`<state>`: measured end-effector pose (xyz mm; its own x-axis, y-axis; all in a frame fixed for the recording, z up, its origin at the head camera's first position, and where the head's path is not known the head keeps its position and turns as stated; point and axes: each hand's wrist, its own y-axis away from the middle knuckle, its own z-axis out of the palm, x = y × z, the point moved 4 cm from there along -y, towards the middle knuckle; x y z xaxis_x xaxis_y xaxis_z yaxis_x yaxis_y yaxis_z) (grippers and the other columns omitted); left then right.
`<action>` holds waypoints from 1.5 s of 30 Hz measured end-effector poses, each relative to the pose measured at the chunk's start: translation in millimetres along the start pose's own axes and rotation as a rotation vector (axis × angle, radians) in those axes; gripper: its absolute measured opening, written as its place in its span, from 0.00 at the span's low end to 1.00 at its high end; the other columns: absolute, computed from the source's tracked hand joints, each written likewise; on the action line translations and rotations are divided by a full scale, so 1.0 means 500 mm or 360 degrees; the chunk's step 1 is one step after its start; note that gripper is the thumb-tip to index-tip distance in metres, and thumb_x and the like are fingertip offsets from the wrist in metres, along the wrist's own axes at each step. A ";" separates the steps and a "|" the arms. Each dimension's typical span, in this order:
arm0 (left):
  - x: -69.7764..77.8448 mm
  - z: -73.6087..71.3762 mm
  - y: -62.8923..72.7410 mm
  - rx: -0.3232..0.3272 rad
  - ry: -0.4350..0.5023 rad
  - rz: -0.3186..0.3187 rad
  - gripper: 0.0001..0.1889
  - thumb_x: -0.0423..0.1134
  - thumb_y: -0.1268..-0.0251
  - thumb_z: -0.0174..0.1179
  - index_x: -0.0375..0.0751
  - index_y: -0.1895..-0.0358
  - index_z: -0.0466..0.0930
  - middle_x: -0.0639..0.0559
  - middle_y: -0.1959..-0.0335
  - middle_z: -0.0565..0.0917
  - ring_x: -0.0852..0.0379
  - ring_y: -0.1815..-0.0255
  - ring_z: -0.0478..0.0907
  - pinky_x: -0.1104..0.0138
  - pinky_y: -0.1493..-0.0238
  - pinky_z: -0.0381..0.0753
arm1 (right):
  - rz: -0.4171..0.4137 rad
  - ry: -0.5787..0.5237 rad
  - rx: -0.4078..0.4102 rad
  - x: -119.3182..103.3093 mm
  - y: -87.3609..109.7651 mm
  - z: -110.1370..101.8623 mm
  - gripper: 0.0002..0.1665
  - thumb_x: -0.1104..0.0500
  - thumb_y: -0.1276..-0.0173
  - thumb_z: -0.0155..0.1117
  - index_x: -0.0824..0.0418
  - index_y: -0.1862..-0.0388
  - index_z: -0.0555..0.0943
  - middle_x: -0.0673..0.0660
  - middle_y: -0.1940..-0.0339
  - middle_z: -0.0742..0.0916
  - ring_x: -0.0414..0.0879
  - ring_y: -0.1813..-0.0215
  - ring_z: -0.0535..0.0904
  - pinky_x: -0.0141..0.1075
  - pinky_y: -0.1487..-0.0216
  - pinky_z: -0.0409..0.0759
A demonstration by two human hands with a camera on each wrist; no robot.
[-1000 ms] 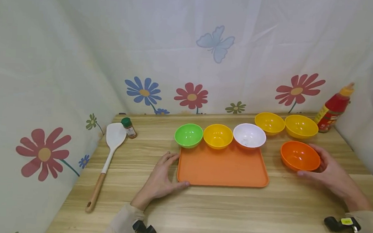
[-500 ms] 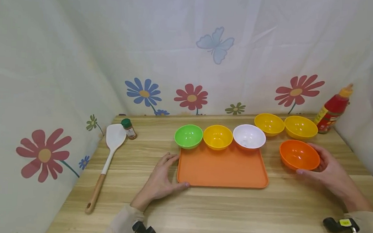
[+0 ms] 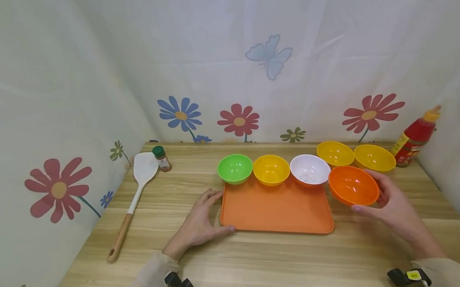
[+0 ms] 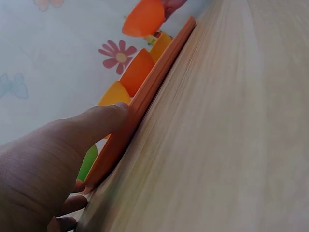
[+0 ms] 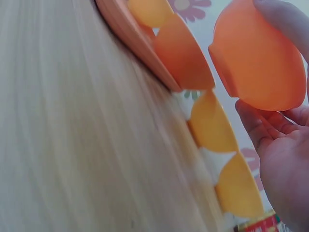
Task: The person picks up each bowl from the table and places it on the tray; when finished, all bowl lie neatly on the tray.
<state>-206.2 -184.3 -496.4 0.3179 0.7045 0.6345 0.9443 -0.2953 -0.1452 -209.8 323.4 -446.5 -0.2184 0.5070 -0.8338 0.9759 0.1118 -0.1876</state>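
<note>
My right hand (image 3: pixel 397 213) grips an orange bowl (image 3: pixel 354 186) by its right side, thumb in front and fingers behind. In the right wrist view the held bowl (image 5: pixel 260 58) is off the table and tilted. My left hand (image 3: pixel 195 222) touches the near left corner of an orange tray (image 3: pixel 277 212), thumb stretched along the front edge and fingers at the left side. A green bowl (image 3: pixel 235 169), a yellow bowl (image 3: pixel 271 170) and a bowl with white inside and orange outside (image 3: pixel 309 170) stand in a row along the tray's far edge.
Two yellow bowls (image 3: pixel 335 153) (image 3: pixel 374 157) stand behind the held bowl, near a red sauce bottle (image 3: pixel 414 139). At the left lie a white spatula with a wooden handle (image 3: pixel 138 190) and a small green-capped spice jar (image 3: pixel 162 159). A floral cloth hangs behind.
My right hand has carried the orange bowl left and slightly away from me, toward the white-lined bowl. The left hand stays at the tray corner. The view has shifted slightly.
</note>
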 end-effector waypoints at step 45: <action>-0.003 0.000 -0.001 0.0005 -0.0082 0.0018 0.62 0.70 0.50 0.83 0.43 0.14 0.68 0.47 0.15 0.69 0.41 0.12 0.61 0.41 0.13 0.63 | -0.0260 -0.0500 -0.0508 -0.200 -0.124 0.294 0.60 0.56 0.42 0.93 0.53 0.16 0.67 0.54 0.21 0.77 0.55 0.23 0.76 0.27 0.28 0.78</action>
<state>-207.0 -185.1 -497.3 0.3324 0.7334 0.5930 0.9409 -0.3014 -0.1547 -248.6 140.3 -427.8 -0.3107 0.1834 -0.9326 0.8698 0.4505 -0.2012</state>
